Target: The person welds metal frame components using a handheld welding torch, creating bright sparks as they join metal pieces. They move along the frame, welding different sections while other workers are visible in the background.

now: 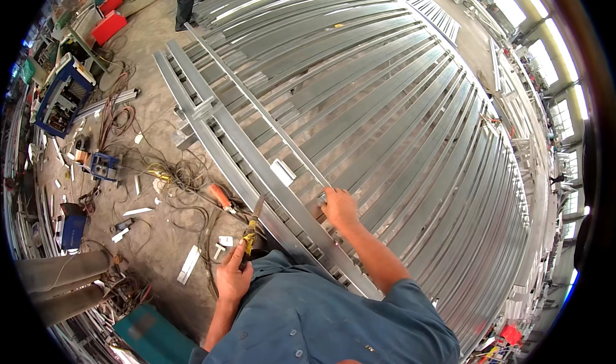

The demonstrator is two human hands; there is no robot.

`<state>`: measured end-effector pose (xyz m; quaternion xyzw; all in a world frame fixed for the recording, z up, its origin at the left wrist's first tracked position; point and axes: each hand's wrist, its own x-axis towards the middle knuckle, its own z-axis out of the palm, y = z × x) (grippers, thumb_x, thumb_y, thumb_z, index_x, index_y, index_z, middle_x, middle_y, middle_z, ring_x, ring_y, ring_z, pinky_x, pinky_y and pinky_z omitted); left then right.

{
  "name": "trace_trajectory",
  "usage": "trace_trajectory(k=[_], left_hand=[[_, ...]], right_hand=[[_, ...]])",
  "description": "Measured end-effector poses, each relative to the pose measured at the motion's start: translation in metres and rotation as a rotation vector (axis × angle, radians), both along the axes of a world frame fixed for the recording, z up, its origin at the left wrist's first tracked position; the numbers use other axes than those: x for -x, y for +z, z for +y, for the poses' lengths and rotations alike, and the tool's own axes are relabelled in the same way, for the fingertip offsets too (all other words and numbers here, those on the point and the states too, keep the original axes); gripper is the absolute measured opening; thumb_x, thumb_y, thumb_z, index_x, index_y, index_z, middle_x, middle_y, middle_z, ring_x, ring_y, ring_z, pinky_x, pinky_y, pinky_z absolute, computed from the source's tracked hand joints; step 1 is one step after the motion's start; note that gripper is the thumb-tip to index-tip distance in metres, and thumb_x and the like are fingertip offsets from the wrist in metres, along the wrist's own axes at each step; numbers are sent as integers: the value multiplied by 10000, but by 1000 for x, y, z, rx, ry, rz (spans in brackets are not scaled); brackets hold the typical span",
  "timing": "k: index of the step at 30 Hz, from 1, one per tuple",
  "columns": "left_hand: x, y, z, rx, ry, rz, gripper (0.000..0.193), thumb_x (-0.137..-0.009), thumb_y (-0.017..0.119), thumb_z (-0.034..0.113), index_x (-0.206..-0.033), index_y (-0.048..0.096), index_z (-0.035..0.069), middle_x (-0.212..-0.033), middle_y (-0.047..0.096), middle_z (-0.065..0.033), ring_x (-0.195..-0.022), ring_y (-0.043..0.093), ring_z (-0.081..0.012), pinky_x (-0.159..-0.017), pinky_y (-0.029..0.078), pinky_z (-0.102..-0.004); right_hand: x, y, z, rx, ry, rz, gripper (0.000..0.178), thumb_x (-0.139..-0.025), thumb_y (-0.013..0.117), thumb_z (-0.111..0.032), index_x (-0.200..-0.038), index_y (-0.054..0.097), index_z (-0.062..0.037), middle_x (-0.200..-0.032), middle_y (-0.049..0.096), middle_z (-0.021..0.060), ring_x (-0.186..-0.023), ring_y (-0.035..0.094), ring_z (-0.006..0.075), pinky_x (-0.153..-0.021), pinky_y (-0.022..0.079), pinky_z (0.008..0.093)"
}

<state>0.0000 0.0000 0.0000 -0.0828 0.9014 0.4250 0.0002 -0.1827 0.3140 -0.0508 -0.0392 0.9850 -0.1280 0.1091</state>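
Note:
My left hand (233, 279) is low in front of my body, closed around the lower end of a welding torch (252, 228). Yellow tape wraps its handle, and its nozzle points up beside the metal frame's near rail. Further right, my right hand (340, 208) is closed on the near end of a long, thin metal bar (269, 120). That bar lies across the grey slats (359, 117) of a large metal frame and runs away to the far left. Its grasped end is partly hidden by my fingers. A short, pale metal piece (282, 171) rests near the rail.
An orange-handled tool (221, 196) lies left of the rail (224, 149). Tangled cables (183, 176) and metal offcuts (188, 264) litter the floor. Blue machines (66, 95) stand at left, with a teal box (154, 332) at lower left. Another person's legs (185, 1) show at the far end.

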Motion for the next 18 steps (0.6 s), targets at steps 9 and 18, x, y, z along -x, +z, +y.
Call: trace_trajectory(k=[9,18], left_hand=[[9,-2,8,43,13,51,720,-798,742,18,-1475,577,198,-1229,705,-202,-907,740,-378,-754,599,-429],[9,2,11,40,5,27,719,-789,745,9,-1470,584,173,-1220,714,-189,-867,743,-348,-732,597,-408]], right_hand=[[14,-1,12,18,-37,119,394,-775,818,-195,-1133,673,-118,-1053,711,93,-1019,682,328,-837,570,473],[3,22,6,269,-122,19,420,-865,769,-260,-1257,685,-136,-1094,689,91,-960,690,316,-815,561,424]])
